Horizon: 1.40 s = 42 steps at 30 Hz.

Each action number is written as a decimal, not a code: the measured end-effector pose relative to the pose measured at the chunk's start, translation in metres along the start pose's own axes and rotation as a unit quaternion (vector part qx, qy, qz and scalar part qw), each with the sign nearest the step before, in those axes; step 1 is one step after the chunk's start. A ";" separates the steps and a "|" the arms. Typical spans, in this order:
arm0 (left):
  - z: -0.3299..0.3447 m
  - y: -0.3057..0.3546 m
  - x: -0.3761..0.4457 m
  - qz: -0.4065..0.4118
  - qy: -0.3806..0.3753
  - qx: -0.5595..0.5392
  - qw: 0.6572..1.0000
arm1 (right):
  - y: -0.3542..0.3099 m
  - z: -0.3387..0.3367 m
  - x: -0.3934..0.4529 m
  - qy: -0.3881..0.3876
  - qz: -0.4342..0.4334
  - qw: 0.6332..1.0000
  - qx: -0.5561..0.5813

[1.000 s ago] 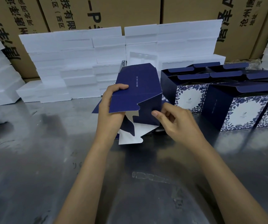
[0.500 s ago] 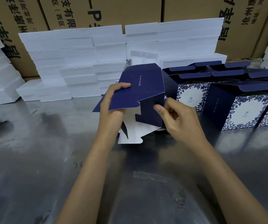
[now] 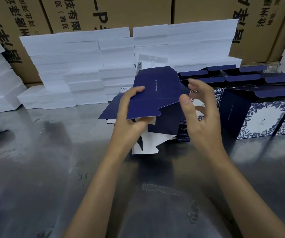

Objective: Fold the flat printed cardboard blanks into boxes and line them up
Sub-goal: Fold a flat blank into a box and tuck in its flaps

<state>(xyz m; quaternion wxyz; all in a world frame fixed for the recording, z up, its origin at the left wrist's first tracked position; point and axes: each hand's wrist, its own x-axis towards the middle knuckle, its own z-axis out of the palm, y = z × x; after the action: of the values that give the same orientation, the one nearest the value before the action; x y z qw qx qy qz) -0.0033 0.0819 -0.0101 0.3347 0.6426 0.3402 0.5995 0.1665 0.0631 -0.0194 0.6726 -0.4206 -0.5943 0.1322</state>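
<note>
Now left hand (image 3: 129, 115) grips blank (image 3: 155, 93) (right hand (image 3: 201, 117) apart).

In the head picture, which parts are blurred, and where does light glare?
Head view: the right hand is motion-blurred, while the left hand and the half-folded blue box are sharp; soft glare streaks the metal table; wide-angle edges bend.

right hand (image 3: 201, 114): let go of blank (image 3: 157, 93), fingers spread, lifted just beside it | flap: folded further down
</note>
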 end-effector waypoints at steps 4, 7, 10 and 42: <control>-0.004 -0.001 -0.001 -0.007 -0.097 0.030 0.995 | 0.004 0.001 -0.001 -0.082 0.012 0.996 -0.010; -0.015 0.002 0.002 -0.029 -0.156 0.063 0.985 | 0.010 -0.002 0.001 -0.094 0.036 0.995 0.020; -0.025 0.004 0.004 -0.047 -0.207 0.093 0.973 | 0.014 -0.003 0.002 -0.105 0.027 0.994 0.000; -0.002 -0.002 0.002 -0.003 -0.006 0.015 1.000 | 0.010 -0.006 0.005 -0.097 0.038 0.991 0.081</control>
<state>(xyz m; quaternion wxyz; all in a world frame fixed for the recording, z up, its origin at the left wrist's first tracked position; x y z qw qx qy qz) -0.0050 0.0845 -0.0110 0.3289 0.6497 0.3494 0.5896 0.1766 0.0705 -0.0228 0.6383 -0.3723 -0.6276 0.2452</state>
